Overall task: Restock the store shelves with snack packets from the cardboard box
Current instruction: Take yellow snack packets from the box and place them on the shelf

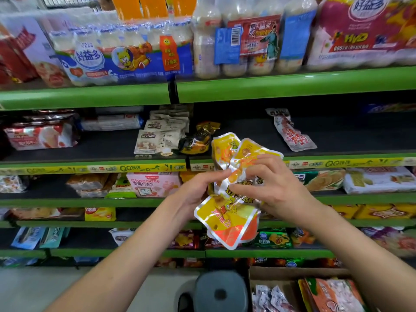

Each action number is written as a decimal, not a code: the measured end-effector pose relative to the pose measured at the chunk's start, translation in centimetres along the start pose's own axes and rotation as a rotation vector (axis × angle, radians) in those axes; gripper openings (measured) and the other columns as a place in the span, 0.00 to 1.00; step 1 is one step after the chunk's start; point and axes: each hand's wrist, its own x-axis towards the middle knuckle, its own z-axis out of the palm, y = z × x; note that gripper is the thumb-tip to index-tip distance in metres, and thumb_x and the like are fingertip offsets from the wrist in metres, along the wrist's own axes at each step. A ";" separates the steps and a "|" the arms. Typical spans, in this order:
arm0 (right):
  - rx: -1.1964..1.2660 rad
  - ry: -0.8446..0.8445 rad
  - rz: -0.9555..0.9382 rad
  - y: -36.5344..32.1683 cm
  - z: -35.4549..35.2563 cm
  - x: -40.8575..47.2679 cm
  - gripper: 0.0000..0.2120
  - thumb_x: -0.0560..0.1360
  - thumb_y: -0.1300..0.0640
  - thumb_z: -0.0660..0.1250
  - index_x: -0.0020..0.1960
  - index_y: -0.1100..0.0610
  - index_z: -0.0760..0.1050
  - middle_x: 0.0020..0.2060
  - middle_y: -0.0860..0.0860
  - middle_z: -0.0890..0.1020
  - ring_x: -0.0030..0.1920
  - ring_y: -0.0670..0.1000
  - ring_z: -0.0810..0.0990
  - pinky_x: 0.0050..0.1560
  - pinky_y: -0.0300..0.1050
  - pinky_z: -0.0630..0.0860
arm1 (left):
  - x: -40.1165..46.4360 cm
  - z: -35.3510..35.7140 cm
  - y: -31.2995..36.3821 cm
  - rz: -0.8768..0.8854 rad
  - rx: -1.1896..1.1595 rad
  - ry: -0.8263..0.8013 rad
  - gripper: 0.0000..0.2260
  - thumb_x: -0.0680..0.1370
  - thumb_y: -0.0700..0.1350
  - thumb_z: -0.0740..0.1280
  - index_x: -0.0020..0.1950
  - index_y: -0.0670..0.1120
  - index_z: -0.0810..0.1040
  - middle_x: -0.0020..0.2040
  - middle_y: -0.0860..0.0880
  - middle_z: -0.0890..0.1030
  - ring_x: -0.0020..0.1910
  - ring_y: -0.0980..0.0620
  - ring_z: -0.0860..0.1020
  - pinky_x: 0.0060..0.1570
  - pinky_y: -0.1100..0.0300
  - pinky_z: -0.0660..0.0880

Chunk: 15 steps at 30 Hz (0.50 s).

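Clearly both hands (236,190) clutch yellow snack packets (229,212) between them

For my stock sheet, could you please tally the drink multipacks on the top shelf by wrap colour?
Blue multipack: 1
Red-label multipack: 1
Pink multipack: 1
Total: 3

Shelf (247,155) bare between black-gold packet (199,140) and red-white packet (292,134); hands-held yellow packets (229,199) in front.
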 end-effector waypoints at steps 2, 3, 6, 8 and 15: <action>0.005 -0.068 -0.052 -0.1 0.3 0.3 0.23 0.72 0.63 0.63 0.65 0.49 0.71 0.55 0.52 0.69 0.56 0.58 0.72 0.56 0.58 0.74 | -0.1 0.3 0.2 0.015 0.000 0.018 0.12 0.75 0.48 0.73 0.55 0.44 0.87 0.51 0.45 0.86 0.50 0.48 0.85 0.48 0.55 0.82; 0.007 -0.099 -0.069 -0.1 0.5 0.4 0.25 0.71 0.63 0.65 0.67 0.50 0.70 0.57 0.52 0.70 0.57 0.58 0.73 0.58 0.59 0.74 | 0.1 0.5 0.4 0.011 -0.005 0.014 0.12 0.78 0.49 0.71 0.56 0.44 0.86 0.51 0.49 0.86 0.51 0.52 0.85 0.48 0.59 0.81; 0.023 -0.165 -0.019 0.6 0.7 0.4 0.35 0.63 0.61 0.75 0.67 0.54 0.68 0.60 0.53 0.77 0.63 0.58 0.75 0.65 0.61 0.72 | 0.8 1.0 -0.2 0.035 0.030 0.094 0.11 0.78 0.51 0.68 0.53 0.45 0.83 0.44 0.52 0.86 0.45 0.57 0.84 0.44 0.64 0.79; -0.006 -0.179 0.042 1.0 0.6 0.2 0.35 0.60 0.59 0.79 0.64 0.54 0.69 0.61 0.54 0.79 0.67 0.59 0.72 0.70 0.63 0.67 | 1.1 1.0 -0.8 0.056 0.035 0.173 0.12 0.79 0.50 0.69 0.56 0.44 0.81 0.45 0.49 0.85 0.45 0.52 0.84 0.45 0.59 0.80; -0.070 -0.080 0.362 -0.6 -0.1 1.3 0.29 0.68 0.60 0.76 0.67 0.49 0.77 0.58 0.56 0.71 0.53 0.60 0.68 0.48 0.58 0.75 | 1.6 0.9 -0.2 0.305 -0.041 0.284 0.18 0.73 0.47 0.72 0.60 0.40 0.83 0.53 0.40 0.85 0.48 0.42 0.85 0.42 0.52 0.83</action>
